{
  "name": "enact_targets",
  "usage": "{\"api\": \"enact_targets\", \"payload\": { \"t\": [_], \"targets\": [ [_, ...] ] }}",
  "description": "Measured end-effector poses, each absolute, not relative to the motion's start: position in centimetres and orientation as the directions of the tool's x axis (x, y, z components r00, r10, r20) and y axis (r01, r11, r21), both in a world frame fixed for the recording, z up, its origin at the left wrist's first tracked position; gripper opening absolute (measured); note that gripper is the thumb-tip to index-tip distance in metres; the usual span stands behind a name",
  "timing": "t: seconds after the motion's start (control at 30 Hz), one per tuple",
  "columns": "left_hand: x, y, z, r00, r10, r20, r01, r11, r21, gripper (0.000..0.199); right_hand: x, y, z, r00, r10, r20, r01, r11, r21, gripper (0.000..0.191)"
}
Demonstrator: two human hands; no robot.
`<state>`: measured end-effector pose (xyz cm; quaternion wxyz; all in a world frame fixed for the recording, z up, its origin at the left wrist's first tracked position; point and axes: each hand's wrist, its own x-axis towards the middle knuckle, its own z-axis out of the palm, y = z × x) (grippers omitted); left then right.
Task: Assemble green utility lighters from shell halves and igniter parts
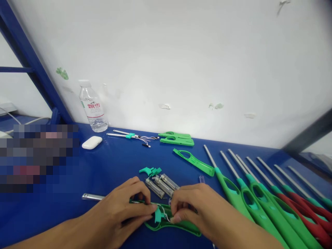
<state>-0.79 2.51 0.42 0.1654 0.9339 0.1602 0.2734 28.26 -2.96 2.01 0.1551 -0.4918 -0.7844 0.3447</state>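
L hand (129,211) pinches the teal trigger (158,215) and near edge of the open green half-shell (181,224), which lies at the near centre of the blue table (124,162); a metal tube (92,196) sticks out to the left. R hand (198,207) has fingertips closed at the white wire (166,215) inside the shell; can't tell how firmly it's gripped. Just beyond the hands: clear fuel tanks (163,186) side by side, w/ loose teal pieces (150,171) near them. Far centre: 2 tube assemblies w/ wires (129,136) & more green half-shells (177,139). Far L: water bottle (93,109) upright, white case (92,142) nearby. R side: row of green & red lighters (259,200), tubes pointing far.
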Motion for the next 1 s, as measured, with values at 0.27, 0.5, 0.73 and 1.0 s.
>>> {"api": "enact_targets", "payload": {
  "t": [0.27, 0.5, 0.73, 1.0],
  "targets": [
    [-0.9, 2.6, 0.4, 0.809, 0.391, 0.439, 0.231, -0.898, 0.374, 0.029, 28.7, -3.2, 1.7, -0.491, 0.870, -0.039, 0.658, 0.341, -0.672, 0.015],
    [-0.7, 2.6, 0.9, 0.820, 0.392, 0.418, 0.233, -0.895, 0.380, 0.028, 28.5, -3.0, 1.4, -0.489, 0.872, -0.016, 0.655, 0.356, -0.667, 0.010],
    [-0.9, 2.5, 0.8, 0.817, 0.385, 0.429, 0.235, -0.902, 0.362, 0.029, 27.3, -3.3, 2.7, -0.466, 0.884, -0.045, 0.675, 0.322, -0.664, 0.023],
    [-0.8, 2.5, 0.4, 0.811, 0.370, 0.454, 0.230, -0.914, 0.334, 0.029, 26.6, -2.9, 3.9, -0.434, 0.901, -0.031, 0.698, 0.314, -0.644, 0.015]
  ]
}}
